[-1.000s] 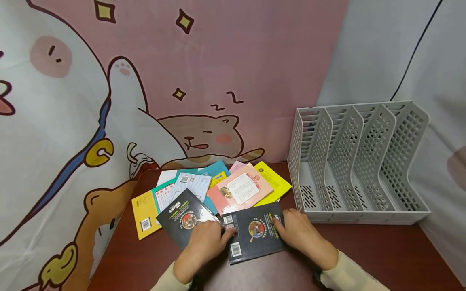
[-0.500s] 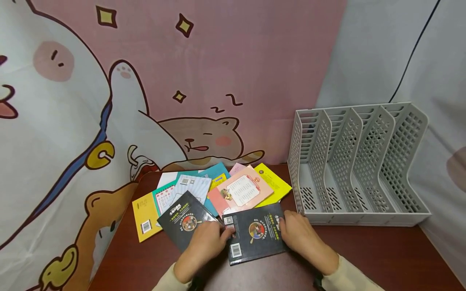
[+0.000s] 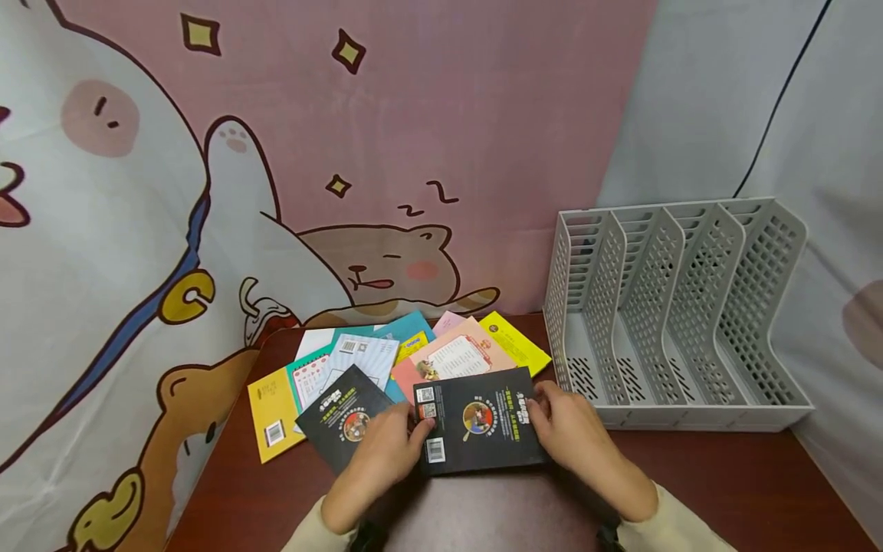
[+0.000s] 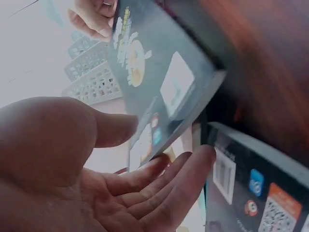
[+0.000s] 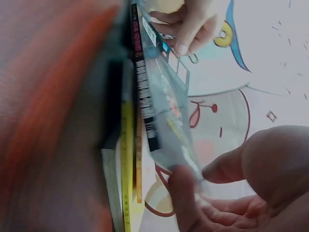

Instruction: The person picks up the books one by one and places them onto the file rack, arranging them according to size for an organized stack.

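A black paperback-sized book (image 3: 497, 456), with a round picture and barcode on its cover, is held between both hands, slightly tilted above the table. At its left edge my left hand (image 3: 386, 445) pinches it, thumb on the cover and fingers beneath, as the left wrist view shows. The right hand (image 3: 576, 429) grips the opposite edge; in the right wrist view the thumb (image 5: 227, 166) and fingers meet at the book's corner. A second black book (image 3: 338, 418) lies on the table just left of it, partly covered by my left hand.
Behind lie overlapping books: a yellow-orange one (image 3: 270, 399), a pale striped one (image 3: 372, 354), a pink one (image 3: 421, 364) and a bright yellow one (image 3: 527, 349). A grey perforated file rack (image 3: 690, 418) with several upright compartments stands at right on the dark red table (image 3: 731, 491). A patterned cloth (image 3: 538, 115) hangs behind.
The black book between my hands has lifted from the table, its near edge rising and shifting slightly left. Both hands moved up a little with it; the other books stayed put.
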A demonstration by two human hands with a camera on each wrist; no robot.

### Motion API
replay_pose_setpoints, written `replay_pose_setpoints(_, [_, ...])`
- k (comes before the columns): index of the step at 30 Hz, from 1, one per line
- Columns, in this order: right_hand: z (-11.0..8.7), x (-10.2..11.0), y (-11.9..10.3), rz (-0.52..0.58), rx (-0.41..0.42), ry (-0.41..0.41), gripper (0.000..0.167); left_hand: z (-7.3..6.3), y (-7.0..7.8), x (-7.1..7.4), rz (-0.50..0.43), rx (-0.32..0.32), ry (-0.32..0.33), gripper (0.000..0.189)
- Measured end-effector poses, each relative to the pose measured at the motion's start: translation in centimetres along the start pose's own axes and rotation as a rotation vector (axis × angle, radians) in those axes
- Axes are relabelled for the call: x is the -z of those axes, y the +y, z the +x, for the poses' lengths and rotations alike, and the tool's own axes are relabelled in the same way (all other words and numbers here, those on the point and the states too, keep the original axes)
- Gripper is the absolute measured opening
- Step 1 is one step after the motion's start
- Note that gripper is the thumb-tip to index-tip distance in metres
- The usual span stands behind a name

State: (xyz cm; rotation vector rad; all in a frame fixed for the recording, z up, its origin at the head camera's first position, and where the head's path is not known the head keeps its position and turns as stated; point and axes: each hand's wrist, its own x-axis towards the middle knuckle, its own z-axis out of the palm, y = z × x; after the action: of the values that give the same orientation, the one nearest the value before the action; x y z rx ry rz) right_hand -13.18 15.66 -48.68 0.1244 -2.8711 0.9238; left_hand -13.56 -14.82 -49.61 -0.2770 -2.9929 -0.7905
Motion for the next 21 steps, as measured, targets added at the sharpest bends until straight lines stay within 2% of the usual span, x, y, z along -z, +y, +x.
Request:
replay_pose_setpoints(3, [0.7,1.1,0.1,0.093,-0.048,-0.007,0.033,0.7,0.4,0.3,-0.046,0.007,0.023,0.03])
replay_pose_setpoints(6, [1.5,2.2,0.2,0.181,-0.071,0.019,0.035,1.5,0.9,0.8,-0.134,0.005,0.054,0.031])
replay_pose_setpoints(10, [2.6,3.1,0.1,0.248,-0.069,0.099,0.033,2.6,1.7,1.4,-0.361,0.024,0.074,0.027])
replay_pose_setpoints(13, [3.2,3.2,-0.1,0.334,-0.094,0.121,0.032,3.5,2.1,1.4,-0.594,0.061,0.065,0.027])
replay_pose_setpoints(17, [3.7,2.5,-0.3,0.564,-0.166,0.067,0.033,4.4,2.8,1.1,-0.862,0.124,0.028,0.03])
replay_pose_setpoints(21, [3.7,1.6,-0.5,0.783,-0.249,-0.013,0.034,4.8,3.8,0.5,-0.952,0.133,0.002,0.037])
